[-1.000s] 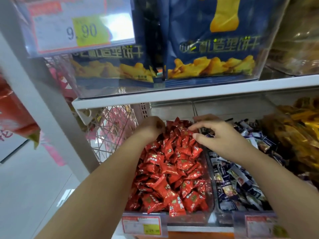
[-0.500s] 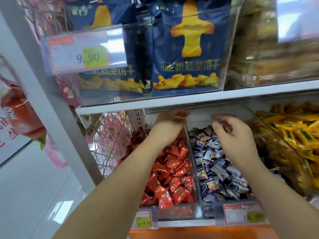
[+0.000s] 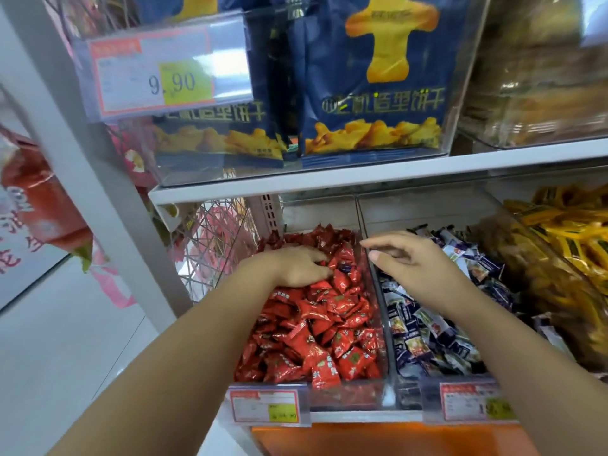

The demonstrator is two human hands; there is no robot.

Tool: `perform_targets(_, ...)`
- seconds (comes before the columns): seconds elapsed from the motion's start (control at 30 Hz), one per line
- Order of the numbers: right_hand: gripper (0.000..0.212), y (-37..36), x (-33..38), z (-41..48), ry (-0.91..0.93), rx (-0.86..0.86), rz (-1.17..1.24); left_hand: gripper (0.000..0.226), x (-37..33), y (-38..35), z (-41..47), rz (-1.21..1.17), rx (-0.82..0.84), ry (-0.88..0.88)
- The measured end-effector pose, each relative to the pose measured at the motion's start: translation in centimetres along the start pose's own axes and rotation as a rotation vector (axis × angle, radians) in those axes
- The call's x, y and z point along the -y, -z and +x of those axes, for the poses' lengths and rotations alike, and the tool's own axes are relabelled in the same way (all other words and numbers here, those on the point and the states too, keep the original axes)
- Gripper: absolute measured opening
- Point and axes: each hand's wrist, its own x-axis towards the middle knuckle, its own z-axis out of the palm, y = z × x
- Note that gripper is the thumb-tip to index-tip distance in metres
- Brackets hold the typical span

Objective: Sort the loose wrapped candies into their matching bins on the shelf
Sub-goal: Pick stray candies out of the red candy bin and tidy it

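On the lower shelf [image 3: 365,416], your left hand [image 3: 296,266] lies palm down in the left bin [image 3: 345,398], fingers curled into the red candies [image 3: 322,327] near the back of the pile. Whether they grip a piece cannot be determined. Your right hand [image 3: 418,261] is held over the middle bin [image 3: 408,394] of blue-and-white candies [image 3: 424,337], fingers loosely extended, thumb toward the divider, with nothing seen in it. The hands are near each other but apart. Yellow candies [image 3: 579,232] fill the compartment to the right. Price tags [image 3: 266,406] are clipped to the bin fronts. Blue snack bags [image 3: 378,93] stand on the shelf above.
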Motion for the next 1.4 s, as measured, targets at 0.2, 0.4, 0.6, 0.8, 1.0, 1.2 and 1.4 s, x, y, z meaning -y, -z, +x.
perform_targets(0.2,0.021,0.2,0.1,0.0,-0.012,0.014,-0.020,0.042,2.6,1.1,-1.2,0.035,-0.025,0.046)
perform_targets(0.4,0.021,0.3,0.2,-0.1,-0.017,0.024,-0.017,0.037,2.9,1.7,-1.3,0.089,-0.235,0.062)
perform_targets(0.6,0.021,0.4,0.3,0.1,-0.022,0.021,-0.028,0.023,-2.5,1.3,-0.6,-0.087,-0.338,-0.209)
perform_targets(0.8,0.021,0.5,0.0,0.1,-0.022,0.032,-0.013,0.016,-2.9,0.1,1.0,0.014,-0.335,-0.124)
perform_targets(1.0,0.019,0.3,-0.1,0.3,0.009,-0.172,-0.034,0.012,-2.6,1.7,-1.0,-0.423,-0.681,-0.046)
perform_targets(1.2,0.017,0.4,0.9,-0.2,0.105,-0.548,-0.061,0.013,-6.2,2.7,-2.5,-0.606,-0.582,-0.316)
perform_targets(1.4,0.019,-0.5,0.9,-0.4,0.124,-0.178,-0.093,0.009,-4.8,1.6,-3.7,-0.385,-0.191,-0.255)
